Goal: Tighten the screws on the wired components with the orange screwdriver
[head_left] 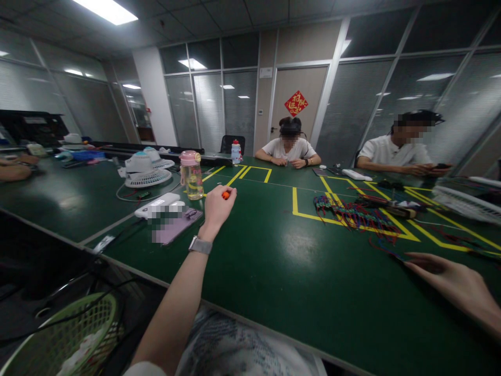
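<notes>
My left hand (217,207) is stretched out over the green table (274,261), fingers closed around a small orange object (226,195). A watch (200,245) sits on that wrist. My right hand (450,279) lies flat on the table at the right, fingers extended toward a pile of red, blue and green wires (354,215); it holds nothing. A pink-lidded water bottle (191,175) and a purple phone (176,224) lie just left of my left hand.
Yellow tape lines (297,209) mark the table. A white desk fan (145,171) stands at the left, another bottle (236,152) farther back. Two people sit across the table. A green basket (66,334) is on the floor at lower left.
</notes>
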A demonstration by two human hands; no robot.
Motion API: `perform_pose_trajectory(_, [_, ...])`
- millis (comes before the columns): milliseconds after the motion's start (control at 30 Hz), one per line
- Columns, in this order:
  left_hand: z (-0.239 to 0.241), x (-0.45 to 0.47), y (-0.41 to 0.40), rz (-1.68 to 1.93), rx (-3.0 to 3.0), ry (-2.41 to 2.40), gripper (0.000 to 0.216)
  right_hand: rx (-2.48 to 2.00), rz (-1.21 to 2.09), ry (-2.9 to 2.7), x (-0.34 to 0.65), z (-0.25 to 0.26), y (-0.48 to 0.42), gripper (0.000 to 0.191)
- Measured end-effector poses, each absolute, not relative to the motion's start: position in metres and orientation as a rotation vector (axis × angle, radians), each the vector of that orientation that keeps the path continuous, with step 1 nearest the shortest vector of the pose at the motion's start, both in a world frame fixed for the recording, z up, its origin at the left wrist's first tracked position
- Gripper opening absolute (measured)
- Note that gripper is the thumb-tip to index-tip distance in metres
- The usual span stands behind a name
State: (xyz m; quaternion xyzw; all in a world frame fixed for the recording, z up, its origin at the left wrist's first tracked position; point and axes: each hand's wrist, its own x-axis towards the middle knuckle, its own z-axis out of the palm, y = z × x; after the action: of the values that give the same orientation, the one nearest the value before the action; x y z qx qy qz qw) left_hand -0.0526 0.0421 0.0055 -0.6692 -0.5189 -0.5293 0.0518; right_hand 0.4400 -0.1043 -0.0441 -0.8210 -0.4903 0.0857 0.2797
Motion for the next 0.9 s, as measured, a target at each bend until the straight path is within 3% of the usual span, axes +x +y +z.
perform_pose_trajectory(367, [0.006, -0.053, 0.042, -1.595, -2.037, -1.569, 0.024, -2.243, 0.21, -1.379, 0.444, -0.044, -0.101, 0.052])
perform_pose_trajectory(667, [0.007, -0.053, 0.041, -1.611, -2.041, -1.563, 0.023, -2.286, 0.235, -1.296, 0.439, -0.046, -0.099, 0.059])
perform_pose_trajectory(900, [0.008, -0.053, 0.04, -1.607, -2.027, -1.599, 0.022, -2.244, 0.232, -1.256, 0.433, -0.041, -0.103, 0.051])
